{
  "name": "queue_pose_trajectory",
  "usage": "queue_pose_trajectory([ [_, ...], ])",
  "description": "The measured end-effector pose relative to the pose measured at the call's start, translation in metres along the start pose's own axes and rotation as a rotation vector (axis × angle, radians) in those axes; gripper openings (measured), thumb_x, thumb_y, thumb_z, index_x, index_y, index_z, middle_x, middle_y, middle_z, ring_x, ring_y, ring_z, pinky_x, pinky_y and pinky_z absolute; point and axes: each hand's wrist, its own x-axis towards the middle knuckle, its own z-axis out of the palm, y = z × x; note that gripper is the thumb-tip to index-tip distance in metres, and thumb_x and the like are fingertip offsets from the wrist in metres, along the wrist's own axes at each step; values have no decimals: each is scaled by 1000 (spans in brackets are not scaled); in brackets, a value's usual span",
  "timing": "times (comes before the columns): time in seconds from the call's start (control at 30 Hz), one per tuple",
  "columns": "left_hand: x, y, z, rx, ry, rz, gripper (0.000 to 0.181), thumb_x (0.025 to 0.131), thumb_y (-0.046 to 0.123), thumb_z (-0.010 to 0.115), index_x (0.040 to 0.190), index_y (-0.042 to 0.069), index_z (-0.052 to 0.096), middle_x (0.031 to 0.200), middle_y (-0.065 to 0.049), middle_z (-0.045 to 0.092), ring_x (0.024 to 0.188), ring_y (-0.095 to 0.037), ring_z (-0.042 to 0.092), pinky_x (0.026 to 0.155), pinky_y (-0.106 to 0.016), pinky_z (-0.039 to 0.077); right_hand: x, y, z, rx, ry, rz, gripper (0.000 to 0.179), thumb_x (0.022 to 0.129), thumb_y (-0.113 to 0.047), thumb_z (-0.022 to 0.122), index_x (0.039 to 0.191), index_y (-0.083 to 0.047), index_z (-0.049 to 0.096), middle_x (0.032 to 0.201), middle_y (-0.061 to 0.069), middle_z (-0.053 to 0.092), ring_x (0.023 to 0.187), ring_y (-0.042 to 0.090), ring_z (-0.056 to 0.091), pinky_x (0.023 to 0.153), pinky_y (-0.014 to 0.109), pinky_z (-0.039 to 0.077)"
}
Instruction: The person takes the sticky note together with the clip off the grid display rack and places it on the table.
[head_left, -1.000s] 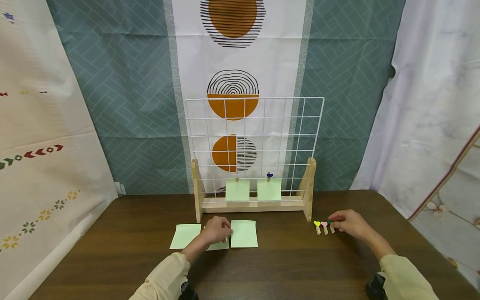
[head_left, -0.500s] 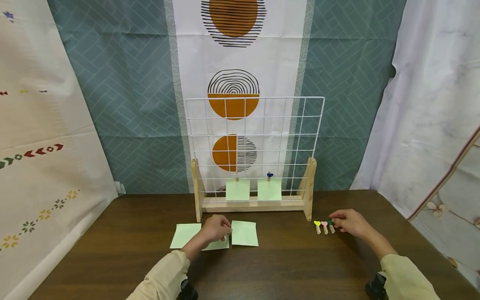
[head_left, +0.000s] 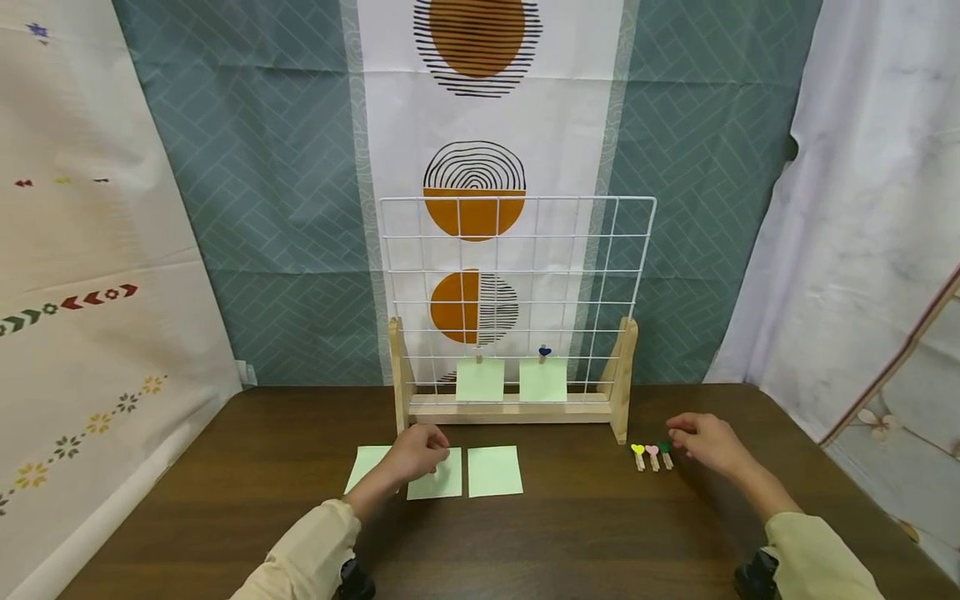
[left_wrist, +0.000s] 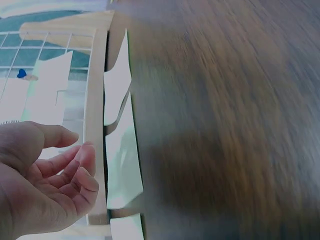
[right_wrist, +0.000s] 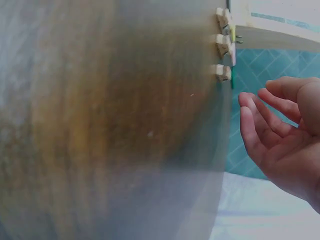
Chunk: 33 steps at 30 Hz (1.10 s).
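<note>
Tabletop in dark brown wood [head_left: 585, 533], so going left to right with 12 o'clock pointing away from the person. First up, a pale green square paper sheet [head_left: 363, 461], partly hidden by the bare left hand [head_left: 420, 452] and around 8:30 from it. That hand's fingers are loosely curled, tips apart from the thumb, nothing in between. Second green sheet [head_left: 442, 485] is at 5 o'clock from it, third green sheet [head_left: 495, 472] around 3:30. Can't tell if it's touching any paper.

Out at 1 o'clock from the left hand is a white wire grid panel [head_left: 534, 271] in a pale wooden stand [head_left: 510, 409]. Two more green sheets [head_left: 480, 383] hang low on it, the right one under a dark blue heart peg [head_left: 545, 351].

Then three little wooden pegs in a row: yellow-heart peg [head_left: 640, 458], pink-heart peg [head_left: 654, 459], dark green-heart peg [head_left: 667, 457]. That green one's what matters imo: roughly 8:30 from the bare right hand [head_left: 708, 442], just beside its fingertips, long axis about 11:30 to 5:30. Right hand's clearly nearer; fingers bent, nothing gripped, gap to the peg in the right wrist view.
</note>
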Motion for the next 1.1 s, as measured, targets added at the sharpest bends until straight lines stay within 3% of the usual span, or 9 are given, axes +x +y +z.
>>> queue_pose_trajectory([
  [0.23, -4, -2, -12, 110, 76, 65, 4, 84, 1, 65, 86, -2, 66, 78, -5, 65, 75, -21, 61, 65, -34, 50, 4, -19, -2, -32, 34, -63, 25, 94, -6, 59, 109, 14, 62, 87, 17, 68, 75, 26, 66, 58, 28, 53],
  [0.6, 3, 5, -26, 103, 122, 172, 6, 88, 0, 64, 93, -2, 66, 86, -6, 67, 83, -26, 63, 73, -41, 52, 16, -71, 7, 37, 51, -91, 37, 96, -7, 57, 125, 16, 51, 103, 26, 66, 87, 32, 67, 65, 35, 56],
  [0.83, 14, 10, -24, 70, 151, 156, 16, 88, 0, 61, 102, -7, 65, 97, -14, 67, 94, -33, 64, 79, -44, 52, 29, -100, 19, 7, 87, -185, 35, 95, -8, 59, 124, 10, 56, 105, 21, 67, 96, 37, 64, 73, 43, 54],
  [1.1, 32, 18, -19, 1, 188, 133, 28, 90, 3, 59, 114, -12, 59, 112, -24, 62, 107, -40, 58, 88, -49, 48, 50, -136, 39, 67, 48, -213, 34, 93, -6, 61, 123, 10, 57, 108, 20, 66, 101, 37, 63, 79, 46, 53],
])
